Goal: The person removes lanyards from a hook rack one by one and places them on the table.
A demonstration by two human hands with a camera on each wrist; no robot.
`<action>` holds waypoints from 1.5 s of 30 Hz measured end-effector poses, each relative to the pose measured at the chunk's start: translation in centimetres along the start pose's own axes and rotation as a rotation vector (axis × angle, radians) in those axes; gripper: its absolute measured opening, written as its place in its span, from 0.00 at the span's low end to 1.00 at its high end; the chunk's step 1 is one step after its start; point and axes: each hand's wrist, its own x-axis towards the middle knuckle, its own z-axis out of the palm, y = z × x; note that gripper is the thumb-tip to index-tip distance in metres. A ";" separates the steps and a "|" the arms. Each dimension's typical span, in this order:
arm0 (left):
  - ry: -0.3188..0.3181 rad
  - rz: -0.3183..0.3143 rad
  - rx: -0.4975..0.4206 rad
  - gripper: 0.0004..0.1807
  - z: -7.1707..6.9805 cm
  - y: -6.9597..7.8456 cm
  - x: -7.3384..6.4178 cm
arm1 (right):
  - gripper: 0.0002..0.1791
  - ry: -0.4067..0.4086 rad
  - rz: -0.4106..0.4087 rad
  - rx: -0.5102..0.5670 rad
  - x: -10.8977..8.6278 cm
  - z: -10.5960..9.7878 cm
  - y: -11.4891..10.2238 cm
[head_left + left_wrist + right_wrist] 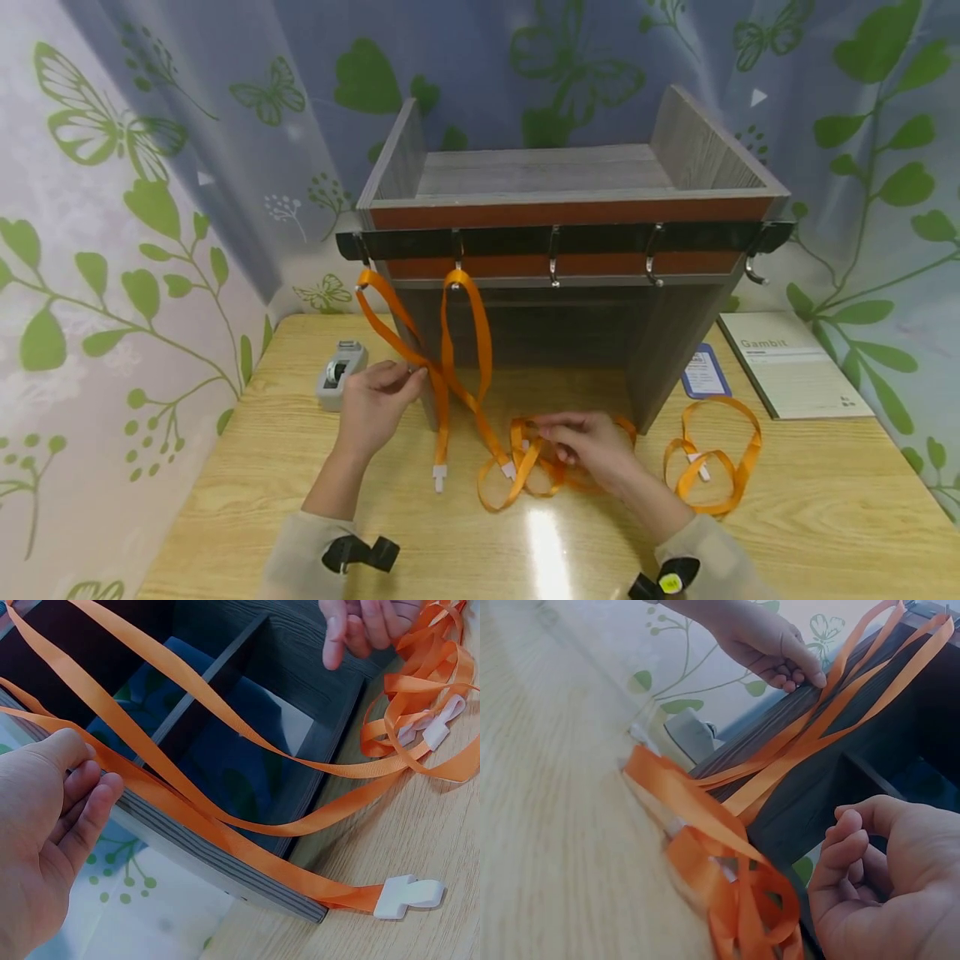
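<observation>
Your left hand [378, 404] pinches the leftmost lanyard [442, 425]; right hand [592, 448] loosely curled, empty — smooth downward without unhooking it.

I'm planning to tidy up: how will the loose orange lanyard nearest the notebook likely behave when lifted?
The orange lanyard is probably floppy, since its band lies in loose, curving loops. It looks light, being mostly thin, flat band. The attached white clip would probably dangle, as the band looks too limp to support it.
</observation>
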 end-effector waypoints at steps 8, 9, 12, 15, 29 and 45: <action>-0.003 -0.020 -0.015 0.04 0.0 -0.3 0.0 | 0.24 0.005 -0.053 -0.060 0.2 0.8 -1.8; -0.003 -0.019 -0.013 0.04 0.0 -0.3 0.0 | 0.24 0.007 -0.060 -0.075 0.3 0.9 -2.1; -0.005 -0.007 -0.002 0.04 0.0 -0.3 -0.1 | 0.22 0.008 -0.095 -0.105 0.5 1.3 -2.8; -0.008 -0.003 0.009 0.04 0.0 -0.2 -0.1 | 0.19 0.012 -0.129 -0.131 0.7 1.7 -3.6; -0.013 -0.026 -0.026 0.05 0.1 -0.2 0.1 | 0.18 0.024 -0.290 -0.124 -0.1 1.9 -7.6; -0.016 -0.077 0.012 0.06 -0.1 0.1 0.0 | 0.16 0.198 -0.415 -0.249 -3.5 -1.8 -9.0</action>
